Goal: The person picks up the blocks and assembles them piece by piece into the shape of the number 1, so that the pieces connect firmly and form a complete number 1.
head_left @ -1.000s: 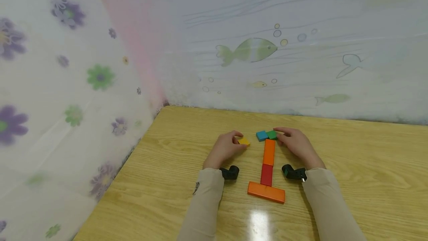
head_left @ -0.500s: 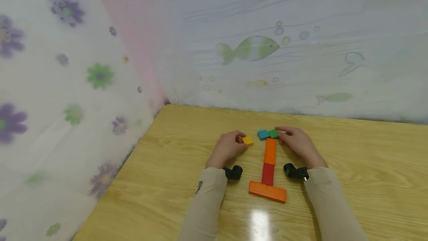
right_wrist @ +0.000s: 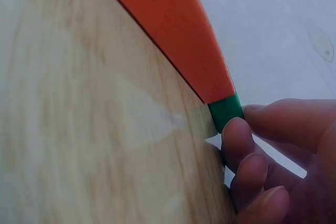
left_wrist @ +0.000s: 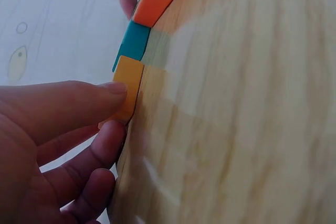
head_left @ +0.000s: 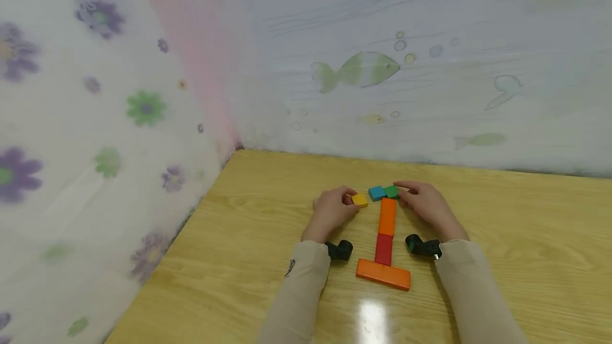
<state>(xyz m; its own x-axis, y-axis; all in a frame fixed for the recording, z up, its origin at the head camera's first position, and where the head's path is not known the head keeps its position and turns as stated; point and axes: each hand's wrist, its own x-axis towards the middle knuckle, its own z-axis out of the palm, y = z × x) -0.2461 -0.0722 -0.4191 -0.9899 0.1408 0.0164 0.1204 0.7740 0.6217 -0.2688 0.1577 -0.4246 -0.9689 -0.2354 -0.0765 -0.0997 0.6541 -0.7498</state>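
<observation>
A small yellow block (head_left: pixel 359 200) is pinched between thumb and fingers of my left hand (head_left: pixel 332 208), flat and close over the table. Just right of it lies a blue block (head_left: pixel 376 193), side by side with a green block (head_left: pixel 391 191). My right hand (head_left: pixel 424 203) has its thumb and fingers on the green block's right end, seen also in the right wrist view at the green block (right_wrist: pixel 226 114). Below these two, an orange block (head_left: pixel 388 216) runs toward me, followed by a red block (head_left: pixel 383 249). A long orange block (head_left: pixel 383 274) lies crosswise at the near end.
The wooden table (head_left: pixel 526 238) meets a wall covering with printed fish (head_left: pixel 365 69) at the back. A flower-printed covering (head_left: pixel 145 108) hangs along the left edge. Black wrist devices (head_left: pixel 340 250) sit at the inner side of each sleeve.
My left hand has moved right with the yellow block, bringing it closer to the blue block. My right hand stays at the green block.
</observation>
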